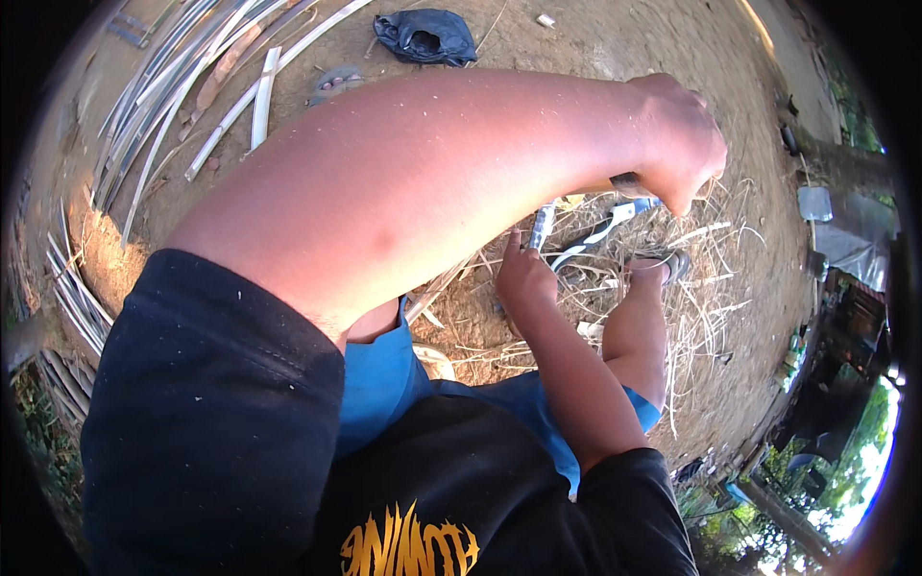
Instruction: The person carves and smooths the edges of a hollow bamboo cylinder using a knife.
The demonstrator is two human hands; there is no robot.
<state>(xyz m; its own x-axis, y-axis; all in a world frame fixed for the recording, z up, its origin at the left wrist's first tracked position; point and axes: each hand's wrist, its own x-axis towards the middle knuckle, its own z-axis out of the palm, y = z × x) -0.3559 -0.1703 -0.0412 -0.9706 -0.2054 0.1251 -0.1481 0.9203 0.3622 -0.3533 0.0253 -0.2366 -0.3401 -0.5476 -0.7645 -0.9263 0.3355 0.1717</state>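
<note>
My left arm reaches across the view from the lower left. At its end my left hand [680, 139] is closed in a fist at the upper right, around something mostly hidden; a small dark end [629, 181] shows beneath the wrist. Lower and nearer, my right hand [528, 278] is closed by a narrow grey-blue piece [543, 227], one finger stretched along it. Its lower end disappears into the grip, and my left forearm covers its upper end. Beside it curves a blue-and-white strip [603, 228], lying over pale shavings [706, 288].
Long pale split strips [182, 67] lie on bare earth at the far left. A dark crumpled bag [425, 36] sits at the top. My sandalled foot [676, 266] rests among the shavings. A light-coloured container [814, 204] stands far right.
</note>
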